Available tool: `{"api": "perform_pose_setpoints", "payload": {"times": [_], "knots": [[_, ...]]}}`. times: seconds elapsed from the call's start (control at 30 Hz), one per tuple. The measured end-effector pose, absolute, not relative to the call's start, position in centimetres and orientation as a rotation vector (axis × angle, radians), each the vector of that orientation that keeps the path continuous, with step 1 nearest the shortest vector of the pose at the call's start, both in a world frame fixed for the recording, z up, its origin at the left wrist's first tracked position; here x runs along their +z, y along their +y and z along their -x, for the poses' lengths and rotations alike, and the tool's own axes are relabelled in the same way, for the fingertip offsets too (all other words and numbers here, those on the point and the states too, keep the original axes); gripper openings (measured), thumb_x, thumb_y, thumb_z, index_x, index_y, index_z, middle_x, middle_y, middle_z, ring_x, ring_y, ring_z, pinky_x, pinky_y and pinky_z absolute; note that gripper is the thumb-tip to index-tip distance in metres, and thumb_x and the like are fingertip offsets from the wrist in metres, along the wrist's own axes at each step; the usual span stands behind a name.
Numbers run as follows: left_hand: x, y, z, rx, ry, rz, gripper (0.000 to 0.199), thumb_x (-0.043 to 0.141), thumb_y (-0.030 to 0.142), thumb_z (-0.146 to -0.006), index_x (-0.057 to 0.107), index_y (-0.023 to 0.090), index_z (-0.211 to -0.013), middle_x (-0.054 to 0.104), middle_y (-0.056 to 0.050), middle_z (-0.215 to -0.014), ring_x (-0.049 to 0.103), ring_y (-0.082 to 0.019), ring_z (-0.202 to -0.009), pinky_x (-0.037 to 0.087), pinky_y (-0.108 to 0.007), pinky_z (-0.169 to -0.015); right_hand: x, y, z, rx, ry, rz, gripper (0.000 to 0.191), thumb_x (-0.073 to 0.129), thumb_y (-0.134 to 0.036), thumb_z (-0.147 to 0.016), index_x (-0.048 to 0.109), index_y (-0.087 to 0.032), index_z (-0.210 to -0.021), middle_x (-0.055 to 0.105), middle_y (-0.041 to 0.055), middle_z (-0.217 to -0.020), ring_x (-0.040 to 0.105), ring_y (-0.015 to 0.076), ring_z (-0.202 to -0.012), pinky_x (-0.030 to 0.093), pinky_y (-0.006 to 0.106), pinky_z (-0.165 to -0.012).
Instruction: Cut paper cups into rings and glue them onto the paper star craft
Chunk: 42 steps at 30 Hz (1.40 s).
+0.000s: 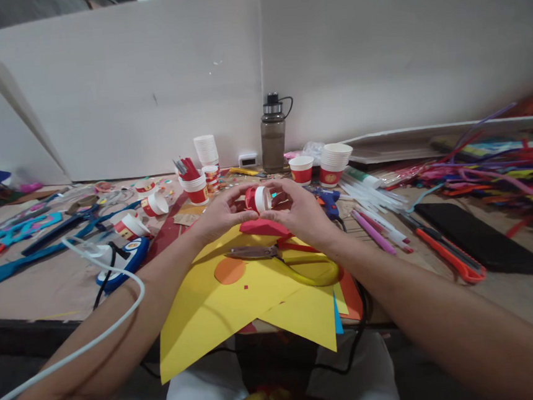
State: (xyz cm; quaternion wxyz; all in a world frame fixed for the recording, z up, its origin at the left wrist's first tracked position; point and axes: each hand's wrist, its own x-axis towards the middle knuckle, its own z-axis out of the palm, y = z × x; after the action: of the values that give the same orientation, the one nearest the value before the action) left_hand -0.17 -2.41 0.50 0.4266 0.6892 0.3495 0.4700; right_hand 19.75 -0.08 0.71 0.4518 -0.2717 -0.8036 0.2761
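Note:
Between my two hands, over the middle of the table, is a small red and white paper cup [261, 199] tipped on its side. My left hand [223, 213] grips it from the left, thumb at its lower edge. From the right, my right hand [298, 208] closes on the same cup, fingers behind it. Just below lie scissors [307, 270] with yellow and red handles, on yellow paper sheets [201, 311]. An orange paper circle [230, 270] rests beside the blades. A piece of red paper [264, 227] sits under my hands.
A water bottle [273, 137] and stacked paper cups [335, 163] stand at the back. A blue glue gun [326, 202], markers [374, 231], a box cutter [448, 252] and a black phone [482, 237] lie right. Leftward are tipped cups [131, 225], a power strip [123, 265] and a white cable [137, 292].

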Motion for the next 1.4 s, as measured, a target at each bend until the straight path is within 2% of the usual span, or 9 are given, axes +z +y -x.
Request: {"api": "perform_pose_setpoints", "payload": {"times": [0.13,0.23,0.5,0.63,0.93,1.2,1.4], "knots": [[0.5,-2.4,0.3,1.169,0.866,-1.718,0.068,0.078,0.032,-0.069,0.052,0.022,-0.131,0.051,-0.013,-0.138,0.058,-0.024,-0.114,0.047,-0.036,-0.097,0.9,-0.2,-19.9,0.592,-1.99,0.642,0.047,0.073,-0.025,-0.076,0.057,-0.026,-0.12,0.059,0.0065,-0.116,0.058,0.0216,-0.108,0.055,0.037,-0.085],[0.4,-2.3,0.4,1.189,0.851,-1.709,0.066,0.077,0.033,-0.07,0.055,0.022,-0.13,0.053,-0.013,-0.137,0.055,-0.026,-0.119,0.046,-0.036,-0.098,1.0,-0.4,-20.0,0.56,-2.006,0.596,0.047,0.073,-0.027,-0.076,0.058,-0.027,-0.121,0.058,0.0062,-0.115,0.058,0.0204,-0.103,0.056,0.035,-0.083],[-0.2,-1.7,0.6,1.182,0.779,-1.656,0.063,0.077,0.029,-0.07,0.057,0.023,-0.13,0.055,-0.012,-0.136,0.054,-0.028,-0.121,0.046,-0.039,-0.098,1.4,-0.6,-20.1,0.391,-2.083,0.596,0.049,0.076,-0.024,-0.074,0.06,-0.027,-0.12,0.059,0.0071,-0.115,0.057,0.023,-0.109,0.052,0.042,-0.092],[-0.5,-1.5,0.7,1.213,0.736,-1.64,0.061,0.077,0.025,-0.071,0.058,0.026,-0.129,0.054,-0.01,-0.137,0.053,-0.026,-0.122,0.046,-0.036,-0.098,1.0,-0.3,-20.1,0.416,-2.07,0.56,0.05,0.076,-0.024,-0.074,0.059,-0.028,-0.121,0.058,0.0068,-0.114,0.059,0.0219,-0.103,0.055,0.039,-0.085],[-0.8,-1.2,1.0,1.198,0.712,-1.663,0.058,0.076,0.028,-0.073,0.06,0.025,-0.128,0.062,-0.012,-0.127,0.059,-0.024,-0.112,0.049,-0.03,-0.089,0.6,0.0,-20.0,0.435,-2.051,0.56,0.049,0.077,-0.025,-0.074,0.059,-0.026,-0.119,0.057,0.0057,-0.105,0.06,0.0184,-0.091,0.057,0.035,-0.079],[-0.8,-1.3,0.7,1.219,0.737,-1.652,0.056,0.076,0.026,-0.073,0.061,0.024,-0.127,0.064,-0.01,-0.124,0.059,-0.024,-0.113,0.05,-0.028,-0.087,0.6,-0.3,-19.9,0.457,-2.053,0.554,0.048,0.076,-0.02,-0.074,0.059,-0.027,-0.118,0.056,0.0055,-0.107,0.059,0.0186,-0.095,0.058,0.036,-0.08],[-0.8,-1.4,0.5,1.245,0.718,-1.638,0.058,0.077,0.024,-0.07,0.061,0.026,-0.126,0.062,-0.009,-0.127,0.059,-0.023,-0.113,0.05,-0.029,-0.087,0.8,-0.3,-19.9,0.436,-2.05,0.53,0.05,0.077,-0.021,-0.074,0.059,-0.025,-0.12,0.057,0.0057,-0.106,0.059,0.0169,-0.09,0.057,0.034,-0.079]]}}
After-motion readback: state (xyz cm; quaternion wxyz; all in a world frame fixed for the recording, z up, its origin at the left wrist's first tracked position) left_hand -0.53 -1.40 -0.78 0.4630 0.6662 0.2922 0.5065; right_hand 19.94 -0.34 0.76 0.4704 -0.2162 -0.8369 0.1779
